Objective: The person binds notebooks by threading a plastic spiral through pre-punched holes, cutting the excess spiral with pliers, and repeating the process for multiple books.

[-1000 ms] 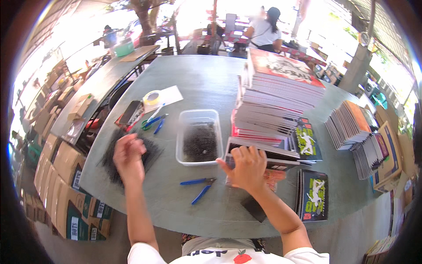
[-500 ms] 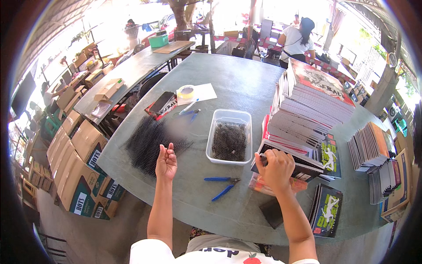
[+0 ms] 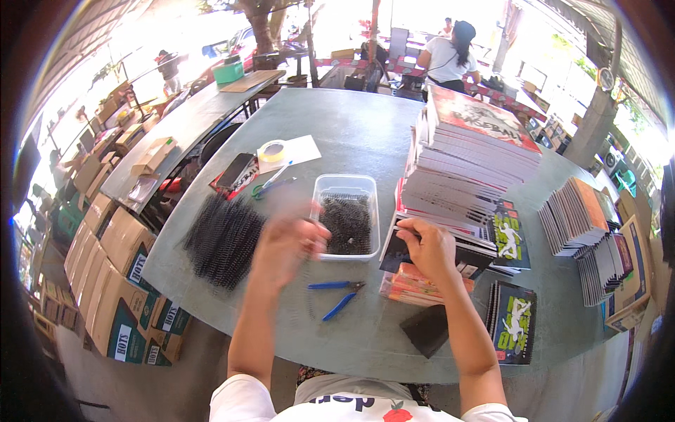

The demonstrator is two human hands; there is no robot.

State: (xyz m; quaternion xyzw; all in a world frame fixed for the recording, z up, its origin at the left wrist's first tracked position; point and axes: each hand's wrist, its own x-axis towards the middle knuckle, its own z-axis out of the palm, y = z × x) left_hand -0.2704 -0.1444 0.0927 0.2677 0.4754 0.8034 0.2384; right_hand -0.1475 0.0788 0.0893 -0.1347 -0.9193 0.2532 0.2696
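Observation:
My left hand [image 3: 290,243] is smeared by motion at the near left side of a clear plastic tub [image 3: 346,257]. Its fingers are too blurred to read, and a faint dark coil seems to hang below it. Short black binding coils fill the tub. Left of that hand lies a heap of long black spiral coils [image 3: 223,239]. With fingertips pinched together, my right hand [image 3: 432,247] is at the left corner of a black-covered book [image 3: 394,253], beside a tall stack of books [image 3: 450,169]. What the pinch holds is hidden. Blue-handled cutters [image 3: 341,299] lie between my forearms.
A phone [image 3: 235,171], a tape roll [image 3: 272,151] and a pen [image 3: 278,174] lie behind the coils. Spiral notebooks [image 3: 513,323] and a dark block [image 3: 427,330] are near my right forearm. More notebooks [image 3: 573,214] stand at the right; cardboard boxes [image 3: 116,295] are stacked at left.
My left hand has swung right, from beside the coil heap towards the tub. My right hand stays at the black-covered book, its fingers shifted slightly. The whole view has moved a little.

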